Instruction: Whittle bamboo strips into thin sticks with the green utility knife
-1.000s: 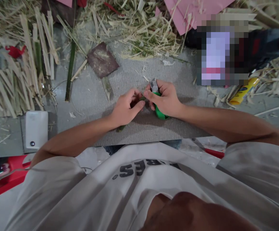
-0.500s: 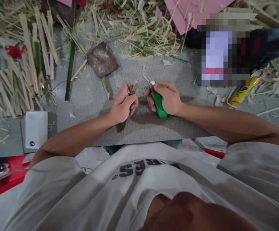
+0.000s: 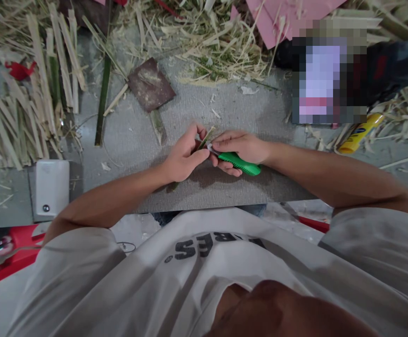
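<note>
My left hand [image 3: 186,157] is closed around a thin green bamboo strip [image 3: 208,136], whose pale end sticks out past the fingers; its lower end shows dimly below the palm. In my right hand [image 3: 244,147] is a green-handled utility knife [image 3: 241,164]. The knife's metal tip lies against or right beside the strip, close to my left thumb; fingers partly hide the blade. Both hands are near each other, above the grey tabletop [image 3: 137,187] close to its front edge.
Beyond my hands lie a brown square plate [image 3: 151,85] and a short bamboo piece [image 3: 156,126]. Pale split strips [image 3: 10,126] and a white box [image 3: 52,187] are at left. Shavings [image 3: 221,51] cover the back. A yellow tube [image 3: 361,133] and a blurred-out device [image 3: 319,77] sit at right.
My hands have come together. The knife has moved left and swung from nearly upright to slanting, its tip now at the strip. The strip leans further to the right.
</note>
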Tool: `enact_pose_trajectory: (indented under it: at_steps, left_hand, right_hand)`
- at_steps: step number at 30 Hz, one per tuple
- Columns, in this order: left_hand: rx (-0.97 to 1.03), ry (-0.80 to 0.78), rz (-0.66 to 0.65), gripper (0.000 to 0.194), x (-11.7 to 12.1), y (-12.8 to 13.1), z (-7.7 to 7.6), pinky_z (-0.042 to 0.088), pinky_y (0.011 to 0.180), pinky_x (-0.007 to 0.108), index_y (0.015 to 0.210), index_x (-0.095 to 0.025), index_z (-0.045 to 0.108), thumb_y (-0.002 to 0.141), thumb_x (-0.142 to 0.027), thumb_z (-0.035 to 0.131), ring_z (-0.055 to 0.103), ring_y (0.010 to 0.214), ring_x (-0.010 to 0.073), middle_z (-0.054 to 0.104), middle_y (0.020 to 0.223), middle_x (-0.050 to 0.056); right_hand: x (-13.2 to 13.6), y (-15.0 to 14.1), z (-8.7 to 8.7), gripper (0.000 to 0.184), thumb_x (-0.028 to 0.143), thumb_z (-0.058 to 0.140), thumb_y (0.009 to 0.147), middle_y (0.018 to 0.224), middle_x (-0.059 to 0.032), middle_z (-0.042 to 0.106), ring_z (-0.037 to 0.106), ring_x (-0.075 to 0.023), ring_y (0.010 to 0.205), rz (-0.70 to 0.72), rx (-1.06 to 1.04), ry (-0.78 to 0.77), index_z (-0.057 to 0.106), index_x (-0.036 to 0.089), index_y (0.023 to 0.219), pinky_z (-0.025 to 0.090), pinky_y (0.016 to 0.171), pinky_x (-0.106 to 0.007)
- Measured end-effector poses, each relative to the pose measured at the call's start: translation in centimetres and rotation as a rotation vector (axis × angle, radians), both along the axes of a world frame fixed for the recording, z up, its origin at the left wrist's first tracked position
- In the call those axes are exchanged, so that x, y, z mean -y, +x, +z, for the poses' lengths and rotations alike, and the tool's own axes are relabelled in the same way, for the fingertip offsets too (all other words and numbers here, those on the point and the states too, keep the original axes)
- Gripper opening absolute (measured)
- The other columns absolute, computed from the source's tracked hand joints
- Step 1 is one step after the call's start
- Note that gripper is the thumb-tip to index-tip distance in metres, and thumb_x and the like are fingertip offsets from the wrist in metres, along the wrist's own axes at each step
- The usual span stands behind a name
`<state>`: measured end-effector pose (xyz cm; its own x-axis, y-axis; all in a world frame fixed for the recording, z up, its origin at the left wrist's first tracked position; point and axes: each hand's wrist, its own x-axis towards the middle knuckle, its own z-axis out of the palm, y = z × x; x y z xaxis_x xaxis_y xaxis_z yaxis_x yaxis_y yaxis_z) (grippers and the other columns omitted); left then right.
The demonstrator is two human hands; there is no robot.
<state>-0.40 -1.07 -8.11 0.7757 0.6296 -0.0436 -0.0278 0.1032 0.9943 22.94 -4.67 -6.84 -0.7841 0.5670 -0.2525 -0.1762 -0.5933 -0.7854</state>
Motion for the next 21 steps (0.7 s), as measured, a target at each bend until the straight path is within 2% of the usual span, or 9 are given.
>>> enact_pose_trajectory:
  at_steps: [2,4,7,9,11,14,17,21]
  left_hand:
    - [0.027,0.031,-0.030,0.055,0.0,0.0,0.1,0.053,0.061,0.031,0.104,-0.029,0.039,0.098,-0.065,0.080,0.075,0.067,0.0164,0.074,0.079,-0.004]
    - [0.051,0.068,-0.052,0.058,0.0,0.0,0.1,0.053,0.063,0.031,0.105,-0.029,0.037,0.101,-0.071,0.076,0.077,0.072,0.0177,0.076,0.080,-0.003]
    - [0.029,0.156,-0.040,0.056,-0.1,-0.1,-0.2,0.043,0.057,0.028,0.107,-0.029,0.038,0.105,-0.071,0.073,0.063,0.059,0.0129,0.075,0.077,-0.004]
    - [-0.006,0.210,-0.019,0.054,-0.1,-0.2,-0.5,0.034,0.053,0.027,0.109,-0.028,0.039,0.105,-0.068,0.077,0.050,0.051,0.0098,0.071,0.072,-0.006]
    - [-0.014,0.231,-0.009,0.056,-0.1,-0.2,-0.7,0.031,0.052,0.027,0.110,-0.028,0.041,0.102,-0.065,0.083,0.044,0.049,0.0086,0.068,0.069,-0.007]
    - [-0.002,0.209,0.005,0.064,-0.1,-0.3,-1.0,0.031,0.051,0.026,0.117,-0.028,0.042,0.096,-0.066,0.089,0.045,0.049,0.0086,0.068,0.069,-0.008]
    - [-0.024,0.189,0.040,0.070,-0.1,-0.3,-1.3,0.029,0.050,0.027,0.132,-0.030,0.046,0.095,-0.072,0.088,0.045,0.047,0.0091,0.063,0.066,-0.010]
    - [-0.063,0.250,0.061,0.082,-0.3,-0.5,-1.7,0.028,0.050,0.029,0.151,-0.030,0.049,0.094,-0.076,0.086,0.047,0.047,0.0113,0.054,0.061,-0.011]
  right_hand:
    - [0.1,-0.1,0.0,0.045,0.055,0.073,0.114,0.064,0.0009,0.057,0.060,-0.0144,0.045,0.011,-0.030,-0.028,0.069,0.014,0.095,0.049,0.039,-0.023]
    - [0.1,-0.2,-0.1,0.044,0.052,0.074,0.114,0.065,0.0010,0.058,0.061,-0.0141,0.046,0.008,-0.056,-0.046,0.069,0.013,0.095,0.049,0.039,-0.023]
    - [0.0,-0.3,-0.6,0.043,0.050,0.073,0.116,0.065,0.0015,0.059,0.062,-0.0137,0.048,0.008,-0.099,-0.044,0.068,0.013,0.095,0.051,0.041,-0.021]
    - [-0.1,-0.3,-0.9,0.042,0.050,0.072,0.116,0.066,0.0020,0.060,0.063,-0.0136,0.048,0.020,-0.133,-0.032,0.067,0.013,0.097,0.053,0.043,-0.021]
    - [-0.1,-0.3,-1.1,0.041,0.049,0.072,0.117,0.066,0.0024,0.060,0.064,-0.0135,0.049,0.029,-0.156,-0.027,0.066,0.013,0.098,0.055,0.045,-0.021]
    - [-0.2,-0.3,-1.3,0.040,0.047,0.072,0.117,0.067,0.0019,0.061,0.065,-0.0135,0.049,0.023,-0.163,-0.035,0.067,0.012,0.098,0.054,0.044,-0.021]
    - [-0.2,-0.3,-1.2,0.040,0.047,0.073,0.117,0.069,0.0011,0.062,0.063,-0.0132,0.048,0.009,-0.159,-0.039,0.068,0.012,0.098,0.054,0.043,-0.022]
    - [-0.2,-0.2,-1.3,0.041,0.048,0.073,0.116,0.067,0.0013,0.062,0.064,-0.0135,0.047,0.009,-0.158,-0.038,0.067,0.012,0.098,0.053,0.042,-0.022]
